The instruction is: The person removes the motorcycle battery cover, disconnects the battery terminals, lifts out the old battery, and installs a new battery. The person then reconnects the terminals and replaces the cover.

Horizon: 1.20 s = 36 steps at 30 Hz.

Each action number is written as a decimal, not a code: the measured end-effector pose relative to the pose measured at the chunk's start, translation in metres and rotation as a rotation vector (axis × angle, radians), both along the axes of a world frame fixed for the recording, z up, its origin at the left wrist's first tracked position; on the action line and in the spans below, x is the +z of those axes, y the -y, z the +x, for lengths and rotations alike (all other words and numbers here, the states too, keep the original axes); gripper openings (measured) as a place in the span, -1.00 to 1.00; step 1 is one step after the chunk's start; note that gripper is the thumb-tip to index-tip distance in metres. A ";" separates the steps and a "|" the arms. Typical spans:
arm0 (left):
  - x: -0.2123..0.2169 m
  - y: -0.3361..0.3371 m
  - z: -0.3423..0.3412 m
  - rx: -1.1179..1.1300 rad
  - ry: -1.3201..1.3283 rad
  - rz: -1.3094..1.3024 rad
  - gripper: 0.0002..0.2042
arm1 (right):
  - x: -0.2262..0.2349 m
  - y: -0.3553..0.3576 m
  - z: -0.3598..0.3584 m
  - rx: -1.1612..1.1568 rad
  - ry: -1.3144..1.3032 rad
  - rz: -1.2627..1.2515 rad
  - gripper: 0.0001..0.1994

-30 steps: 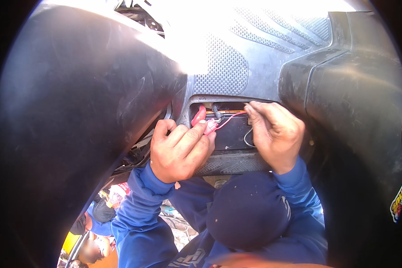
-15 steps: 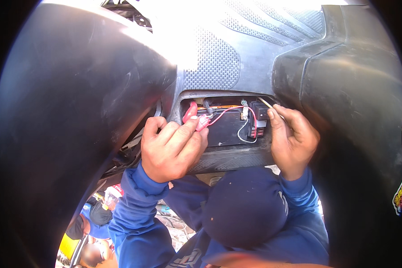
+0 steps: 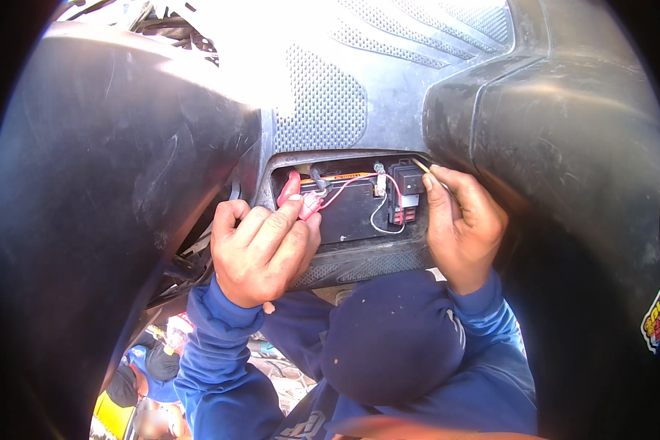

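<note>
My left hand [image 3: 260,253] is closed, its fingertips pinching a pink-red plastic connector [image 3: 311,205] with red wire. Just beside it stands a bright red terminal cover [image 3: 290,189]. Behind the fingers a black battery [image 3: 348,214] sits in an open compartment. My right hand [image 3: 463,229] pinches a thin pale stick-like piece [image 3: 421,166] between thumb and forefinger. The tip of that piece lies by the upper right corner of a black fuse box [image 3: 409,180]. A small whitish connector [image 3: 380,183] with red and white wires is left of the fuse box.
A ridged black footboard [image 3: 319,103] lies above the compartment. Large dark body panels rise at left [image 3: 132,147] and right [image 3: 572,154]. A rounded dark blue cloth shape [image 3: 392,337] is between my forearms. Another person [image 3: 150,374] is at lower left.
The compartment and both hands appear shifted left together in the picture. Both hands keep their grips, and the pale piece stays near the fuse box.
</note>
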<state>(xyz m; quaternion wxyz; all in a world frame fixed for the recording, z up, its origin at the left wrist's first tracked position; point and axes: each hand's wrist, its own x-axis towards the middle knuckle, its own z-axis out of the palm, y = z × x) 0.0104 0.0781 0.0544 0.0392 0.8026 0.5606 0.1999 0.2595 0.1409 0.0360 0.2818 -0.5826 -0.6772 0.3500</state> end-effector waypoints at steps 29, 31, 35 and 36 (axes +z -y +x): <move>-0.007 -0.003 -0.002 0.000 0.020 0.062 -0.83 | -0.008 -0.024 -0.047 0.088 -0.215 0.008 -0.90; -0.007 -0.003 -0.003 -0.001 0.013 0.055 -0.83 | -0.008 -0.023 -0.047 0.156 -0.256 0.018 -0.90; -0.008 -0.004 -0.004 -0.014 0.012 0.057 -0.83 | -0.012 -0.023 -0.047 0.230 -0.143 0.181 -0.91; -0.007 -0.004 -0.004 -0.012 0.017 0.064 -0.83 | -0.012 -0.022 -0.046 0.136 -0.122 0.181 -0.90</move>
